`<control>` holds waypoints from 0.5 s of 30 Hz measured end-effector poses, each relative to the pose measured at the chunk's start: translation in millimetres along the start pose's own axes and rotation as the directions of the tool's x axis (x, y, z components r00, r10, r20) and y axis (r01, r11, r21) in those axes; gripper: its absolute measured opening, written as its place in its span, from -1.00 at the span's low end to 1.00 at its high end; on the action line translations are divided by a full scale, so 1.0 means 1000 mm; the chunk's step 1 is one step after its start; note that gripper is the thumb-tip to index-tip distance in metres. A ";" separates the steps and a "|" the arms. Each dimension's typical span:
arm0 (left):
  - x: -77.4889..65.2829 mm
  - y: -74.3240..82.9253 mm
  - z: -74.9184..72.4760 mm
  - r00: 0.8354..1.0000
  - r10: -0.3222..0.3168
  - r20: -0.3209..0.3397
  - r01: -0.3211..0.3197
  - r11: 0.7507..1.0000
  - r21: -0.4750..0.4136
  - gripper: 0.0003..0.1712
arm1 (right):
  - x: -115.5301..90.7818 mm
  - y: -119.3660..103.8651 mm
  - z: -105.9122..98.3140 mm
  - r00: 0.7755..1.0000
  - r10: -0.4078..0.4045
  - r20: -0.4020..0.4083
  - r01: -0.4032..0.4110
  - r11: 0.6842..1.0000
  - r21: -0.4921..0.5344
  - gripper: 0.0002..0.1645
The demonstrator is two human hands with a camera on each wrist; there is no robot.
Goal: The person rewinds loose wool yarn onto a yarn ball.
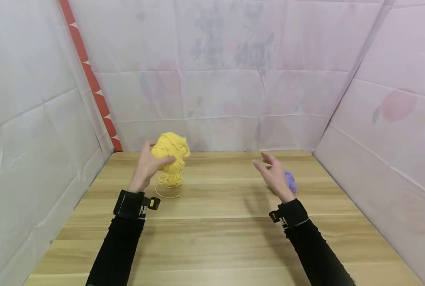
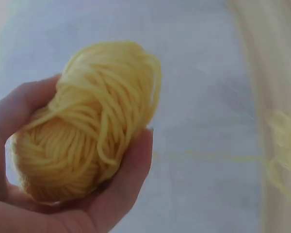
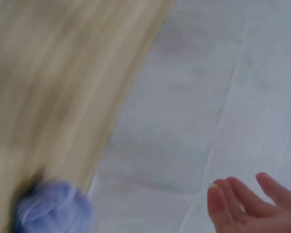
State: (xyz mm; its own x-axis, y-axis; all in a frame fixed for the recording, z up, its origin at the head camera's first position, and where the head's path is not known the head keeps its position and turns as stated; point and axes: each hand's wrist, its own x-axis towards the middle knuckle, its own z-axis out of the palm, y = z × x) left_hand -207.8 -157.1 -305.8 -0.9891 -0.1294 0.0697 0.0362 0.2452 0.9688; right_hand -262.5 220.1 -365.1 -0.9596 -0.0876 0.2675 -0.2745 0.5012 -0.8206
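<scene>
A ball of yellow yarn (image 1: 171,147) is held up over the far left of the table by my left hand (image 1: 147,167). In the left wrist view, fingers and thumb curl round the yarn ball (image 2: 87,116). A loose heap of yellow strand (image 1: 170,179) lies below it, and a thin strand links the two. My right hand (image 1: 274,175) hovers over the right side of the table, holding nothing, its fingers loosely bent. Behind it in the head view, partly hidden, is a ball of purple yarn (image 1: 290,182); the right wrist view shows this purple ball (image 3: 54,208) apart from the fingers.
The wooden table (image 1: 212,242) is bounded by pale printed sheeting (image 1: 219,95) at the back and on both sides. A red strip (image 1: 91,75) runs down the back left corner. Black wrist bands with small cameras sit on both wrists.
</scene>
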 end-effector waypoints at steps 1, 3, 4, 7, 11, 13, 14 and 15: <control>-0.003 0.007 0.001 1.000 0.015 0.021 -0.014 1.000 -0.009 -0.13 | 0.000 -0.008 0.005 0.999 -0.025 0.035 0.024 0.999 0.044 -0.23; -0.009 0.019 0.005 0.997 0.031 0.064 -0.029 0.999 -0.030 -0.13 | -0.002 -0.025 0.015 0.989 -0.075 0.124 0.060 0.990 0.124 -0.18; -0.012 0.024 0.007 0.995 0.037 0.089 -0.034 0.999 -0.043 -0.14 | -0.004 -0.033 0.021 0.979 -0.105 0.175 0.077 0.984 0.164 -0.15; -0.022 0.037 0.015 0.985 0.048 0.168 -0.033 0.995 -0.093 -0.17 | -0.010 -0.059 0.038 0.918 -0.195 0.345 0.098 0.955 0.279 -0.05; -0.032 0.049 0.024 0.963 0.080 0.257 -0.037 0.985 -0.166 -0.27 | -0.021 -0.087 0.060 0.815 -0.253 0.521 0.022 0.912 0.409 0.01; -0.035 0.053 0.027 0.951 0.105 0.291 -0.047 0.979 -0.200 -0.32 | -0.026 -0.096 0.067 0.782 -0.266 0.563 -0.037 0.883 0.468 -0.03; -0.036 0.054 0.028 0.945 0.117 0.305 -0.052 0.976 -0.213 -0.35 | -0.028 -0.100 0.070 0.774 -0.276 0.571 -0.060 0.864 0.499 -0.06; -0.038 0.055 0.029 0.940 0.127 0.316 -0.057 0.973 -0.223 -0.37 | -0.030 -0.102 0.072 0.767 -0.294 0.570 -0.072 0.844 0.532 -0.10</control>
State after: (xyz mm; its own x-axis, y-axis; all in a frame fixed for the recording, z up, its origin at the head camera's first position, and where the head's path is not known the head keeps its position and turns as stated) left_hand -172.8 -110.5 -261.7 -0.9704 0.2129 0.1135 0.1230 0.0319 0.9919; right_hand -210.0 109.5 -325.4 -0.6911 -0.7051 0.1588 -0.1956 -0.0291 -0.9803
